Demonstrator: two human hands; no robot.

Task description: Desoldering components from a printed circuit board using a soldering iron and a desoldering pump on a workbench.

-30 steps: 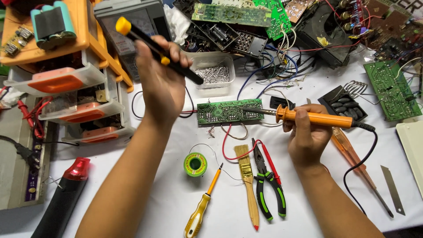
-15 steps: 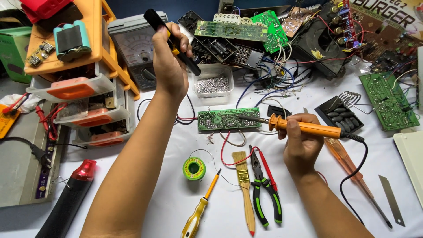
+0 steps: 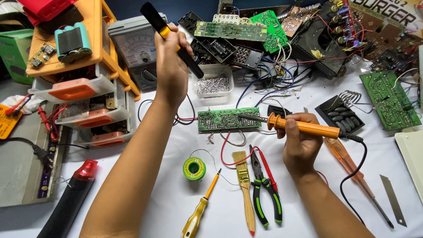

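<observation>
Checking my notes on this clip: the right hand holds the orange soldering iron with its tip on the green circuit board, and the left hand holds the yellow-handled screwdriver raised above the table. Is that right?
Not quite. In the head view the left hand holds a black-and-yellow desoldering pump, not the yellow-handled screwdriver, which lies on the table. The rest stands: the right hand holds the orange soldering iron, tip on the green circuit board.

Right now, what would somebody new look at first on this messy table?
Probably the orange soldering iron in the right hand, its tip on the small green circuit board mid-table. Next, the left hand raised above it, gripping a black-and-yellow tool.
</observation>
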